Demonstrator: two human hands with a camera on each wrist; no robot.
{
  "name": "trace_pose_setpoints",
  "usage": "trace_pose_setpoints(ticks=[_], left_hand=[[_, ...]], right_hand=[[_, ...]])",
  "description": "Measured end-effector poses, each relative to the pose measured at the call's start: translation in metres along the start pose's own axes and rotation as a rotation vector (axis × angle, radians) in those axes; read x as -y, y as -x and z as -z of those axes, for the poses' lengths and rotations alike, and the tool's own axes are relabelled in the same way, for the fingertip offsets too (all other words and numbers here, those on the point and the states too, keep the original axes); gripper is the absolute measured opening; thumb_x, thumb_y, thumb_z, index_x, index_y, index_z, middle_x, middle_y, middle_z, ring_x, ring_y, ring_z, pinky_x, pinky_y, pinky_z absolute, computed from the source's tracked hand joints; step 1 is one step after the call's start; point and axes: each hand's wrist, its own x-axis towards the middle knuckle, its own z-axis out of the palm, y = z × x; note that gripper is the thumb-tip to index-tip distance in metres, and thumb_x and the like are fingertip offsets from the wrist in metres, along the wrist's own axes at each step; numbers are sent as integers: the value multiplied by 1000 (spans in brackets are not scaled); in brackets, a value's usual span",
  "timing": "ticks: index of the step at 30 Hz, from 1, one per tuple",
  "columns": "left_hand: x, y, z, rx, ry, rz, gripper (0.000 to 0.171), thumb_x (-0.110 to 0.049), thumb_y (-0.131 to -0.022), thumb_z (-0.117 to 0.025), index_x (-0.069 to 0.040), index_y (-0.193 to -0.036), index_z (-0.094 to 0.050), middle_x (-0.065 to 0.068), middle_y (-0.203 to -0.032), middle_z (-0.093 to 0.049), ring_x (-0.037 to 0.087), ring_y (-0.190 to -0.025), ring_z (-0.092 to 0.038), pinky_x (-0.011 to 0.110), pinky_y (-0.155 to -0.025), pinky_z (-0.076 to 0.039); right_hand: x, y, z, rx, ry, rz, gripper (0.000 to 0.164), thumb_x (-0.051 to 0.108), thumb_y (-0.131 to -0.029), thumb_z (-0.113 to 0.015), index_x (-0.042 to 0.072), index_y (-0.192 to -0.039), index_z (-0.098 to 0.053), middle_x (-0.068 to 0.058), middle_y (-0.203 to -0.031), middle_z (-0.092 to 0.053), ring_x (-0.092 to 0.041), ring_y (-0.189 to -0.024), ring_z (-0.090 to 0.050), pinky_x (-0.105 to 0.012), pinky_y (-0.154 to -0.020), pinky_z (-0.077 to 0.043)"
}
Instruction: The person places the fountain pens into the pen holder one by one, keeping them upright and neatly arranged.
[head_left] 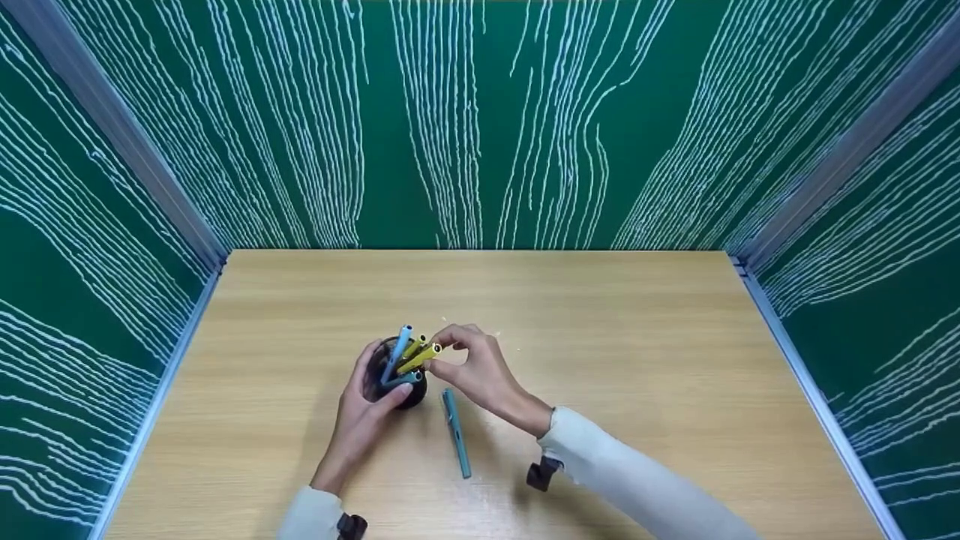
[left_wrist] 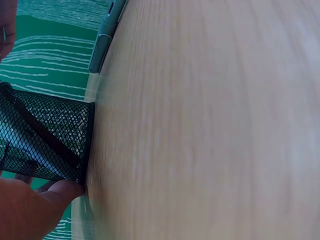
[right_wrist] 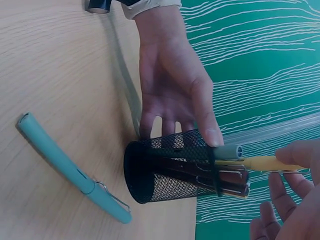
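Note:
A black mesh pen cup (right_wrist: 182,187) stands on the table, and my left hand (head_left: 362,416) grips it from the left with the thumb at the rim. My right hand (head_left: 480,367) pinches the upper end of a yellow pen (right_wrist: 265,163), whose lower part is inside the cup. Around it in the cup stand a light blue pen (head_left: 397,354), a teal pen (right_wrist: 230,151), a second yellow pen (head_left: 414,345) and dark red pens (right_wrist: 232,176). Another teal pen (head_left: 456,435) with a clip lies on the table, below the right hand in the head view.
The wooden table (head_left: 637,337) is enclosed by green panels (head_left: 502,150) with white wavy lines at the back and both sides. Metal-like corner posts (head_left: 142,135) join them. A dark wrist device (head_left: 544,474) sits at the right sleeve.

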Motion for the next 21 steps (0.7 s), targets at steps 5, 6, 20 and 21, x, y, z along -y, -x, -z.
trace_pose_setpoints(ticks=[5, 6, 20, 21], left_hand=[[0, 1, 0, -1, -9, 13, 89, -17, -97, -86, -19, -172, -37, 13, -174, -40, 32, -163, -34, 51, -135, -23], [0, 1, 0, 1, -9, 14, 89, -17, -98, -86, -18, -172, -37, 13, -174, -40, 32, -163, -33, 52, -135, -23], [0, 0, 0, -4, -8, 4, 90, -17, -97, -86, -19, -172, -36, 11, -172, -43, 32, -161, -37, 54, -134, -24], [1, 0, 0, -3, 1, 1, 90, -16, -97, -86, -18, -172, -36, 12, -172, -43, 32, -161, -38, 53, -134, -24]], right_hand=[[-3, 1, -2, 12, 0, -16, 20, 13, -95, -86, 6, -113, -80, 4, -108, -77, -24, -112, -64, -57, -106, -52], [-4, 1, -3, 12, 1, -20, 20, 13, -95, -86, 6, -113, -80, 4, -108, -77, -23, -112, -64, -56, -106, -53], [-10, 4, 0, -1, -2, -1, 15, 10, -94, -86, 10, -109, -80, 4, -105, -79, -21, -109, -65, -54, -103, -53], [-11, 5, 0, -2, 2, 1, 15, 10, -94, -86, 9, -108, -80, 4, -104, -79, -21, -109, -66, -54, -102, -53]])
